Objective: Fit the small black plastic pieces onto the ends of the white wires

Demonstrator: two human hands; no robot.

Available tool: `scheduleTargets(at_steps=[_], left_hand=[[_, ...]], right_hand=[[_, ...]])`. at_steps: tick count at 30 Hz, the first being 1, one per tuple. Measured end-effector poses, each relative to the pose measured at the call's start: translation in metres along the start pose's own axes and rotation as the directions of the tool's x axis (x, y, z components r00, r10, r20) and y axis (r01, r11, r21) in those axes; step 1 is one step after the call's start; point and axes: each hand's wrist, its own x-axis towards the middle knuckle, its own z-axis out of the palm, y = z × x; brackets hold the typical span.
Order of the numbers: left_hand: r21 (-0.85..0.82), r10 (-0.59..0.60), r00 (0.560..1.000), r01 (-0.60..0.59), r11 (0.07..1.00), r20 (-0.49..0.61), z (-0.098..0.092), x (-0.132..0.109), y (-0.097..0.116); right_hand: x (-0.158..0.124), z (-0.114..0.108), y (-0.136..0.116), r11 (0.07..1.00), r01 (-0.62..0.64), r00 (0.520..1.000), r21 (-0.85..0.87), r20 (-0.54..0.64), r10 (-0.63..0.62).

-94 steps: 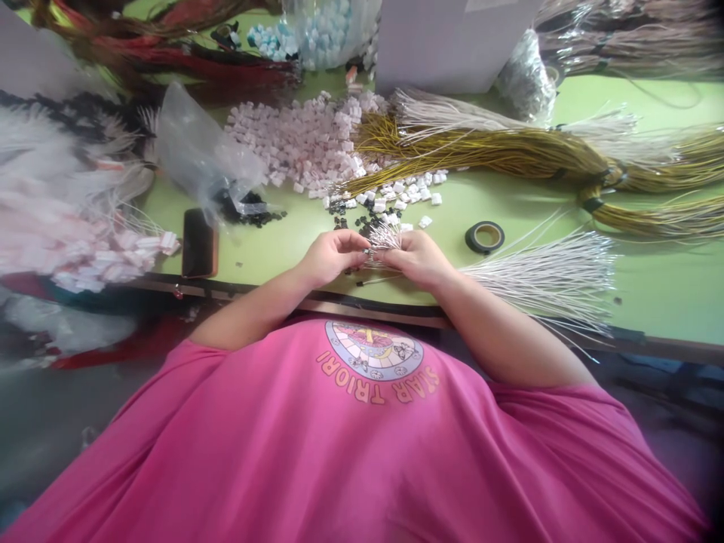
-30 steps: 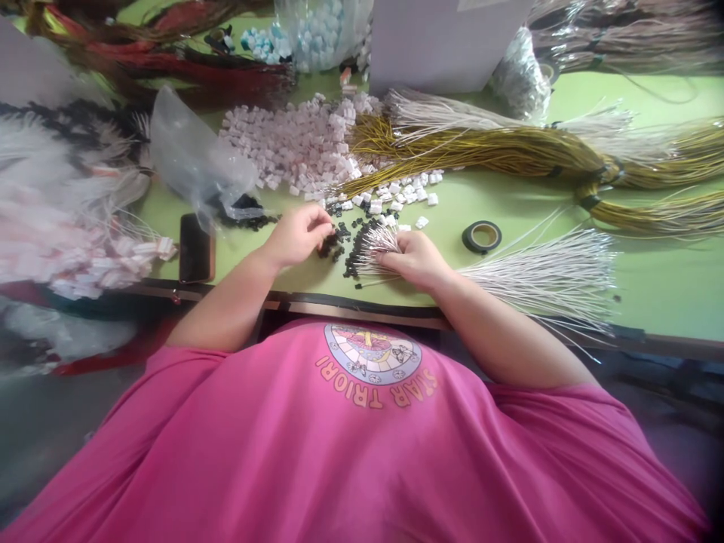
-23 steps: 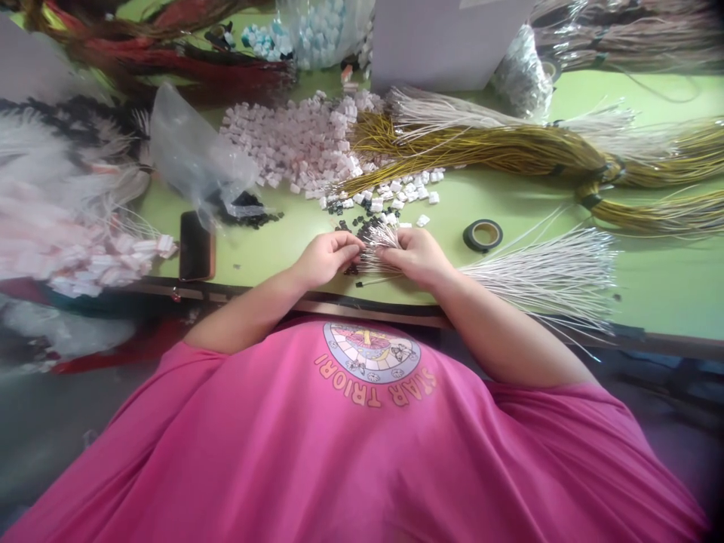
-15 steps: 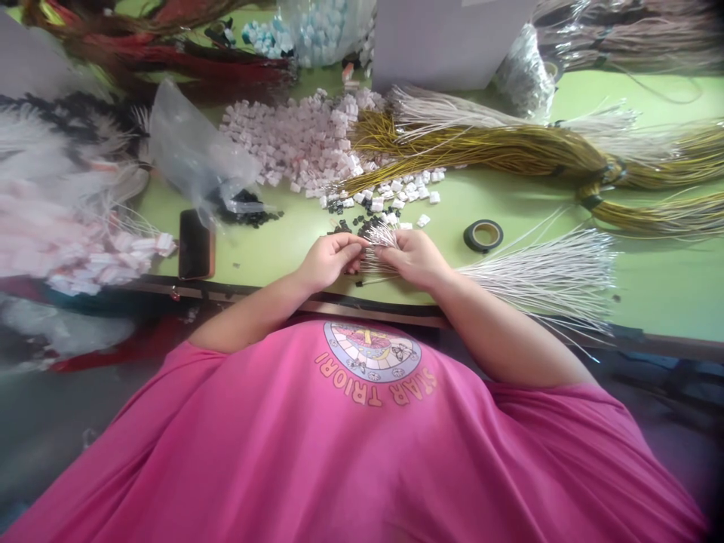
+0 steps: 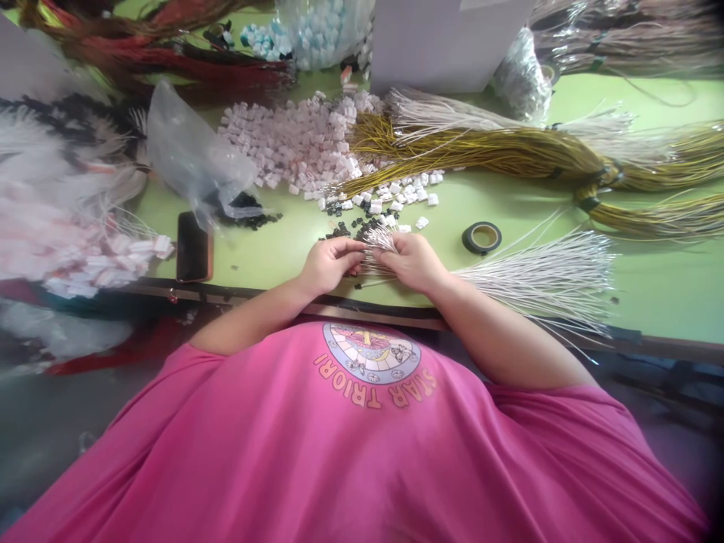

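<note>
A bundle of white wires [image 5: 537, 275] runs under my right forearm, its near ends fanning out between my hands. My right hand [image 5: 415, 260] is closed round that bundle close to the ends. My left hand [image 5: 331, 264] has thumb and forefinger pinched together at the wire tips; whatever sits between them is too small to make out. Just beyond my fingers lie small black pieces [image 5: 342, 228] and white plastic connector housings [image 5: 421, 222], some partly hidden by the wire ends.
A large heap of white housings [image 5: 288, 143] lies behind, beside a clear plastic bag [image 5: 189, 151]. Yellow-brown wire bundles [image 5: 509, 151] stretch to the right. A black tape roll [image 5: 482, 237] rests right of my hands, a phone [image 5: 193, 247] at left. Grey box [image 5: 441, 45] behind.
The whole view has shifted very slightly. Both hands keep nearly the same place and grip, with only a tiny movement of the left fingers at the wire ends.
</note>
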Motion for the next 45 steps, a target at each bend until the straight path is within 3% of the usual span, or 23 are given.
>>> scheduleTargets(at_steps=[7, 12, 15, 18, 21, 24, 27, 29, 33, 37, 45], left_hand=[[-0.125, -0.044, 0.999, 0.046, 0.991, 0.018, 0.000, 0.001, 0.002], [-0.101, -0.024, 0.999, 0.027, 0.995, 0.036, 0.000, 0.001, -0.002], [-0.004, 0.016, 1.000, -0.016, 1.000, 0.026, 0.001, -0.001, -0.004], [0.167, 0.138, 0.990, -0.140, 0.976, 0.026, 0.004, -0.001, -0.005], [0.345, 0.308, 0.950, -0.305, 0.888, 0.049, 0.003, -0.001, -0.003], [0.494, 0.413, 0.904, -0.411, 0.766, 0.111, -0.003, -0.004, 0.001], [0.575, 0.382, 0.900, -0.429, 0.696, 0.209, -0.012, -0.011, 0.006], [0.579, 0.344, 0.910, -0.413, 0.704, 0.231, -0.015, -0.013, 0.007], [0.532, 0.321, 0.937, -0.342, 0.775, 0.136, -0.011, -0.012, 0.005], [0.531, 0.319, 0.939, -0.335, 0.778, 0.126, -0.005, -0.009, 0.005], [0.493, 0.330, 0.937, -0.343, 0.799, 0.116, 0.001, -0.009, 0.003]], right_hand=[[0.000, 0.000, 0.004, 1.000, 0.005, 1.000, -0.012, 0.000, -0.005], [0.000, 0.001, 0.004, 1.000, 0.002, 1.000, -0.030, -0.025, -0.003], [0.000, 0.001, 0.003, 0.999, -0.010, 1.000, -0.040, -0.022, 0.009], [0.000, 0.001, 0.003, 1.000, 0.005, 1.000, -0.020, 0.018, -0.005], [0.000, 0.002, 0.004, 1.000, 0.016, 0.999, -0.009, 0.036, -0.016], [-0.001, 0.002, 0.004, 0.998, 0.008, 1.000, -0.061, -0.025, -0.009], [-0.002, 0.002, 0.004, 0.995, 0.031, 0.995, -0.096, -0.091, -0.040], [-0.003, 0.001, 0.004, 0.994, 0.058, 0.995, -0.087, -0.076, -0.065], [-0.002, 0.002, 0.004, 0.979, 0.045, 0.998, -0.198, -0.037, -0.053], [-0.002, 0.002, 0.003, 0.947, 0.046, 0.999, -0.318, 0.015, -0.044], [-0.002, -0.001, -0.002, 0.951, 0.050, 0.997, -0.304, 0.069, -0.030]])
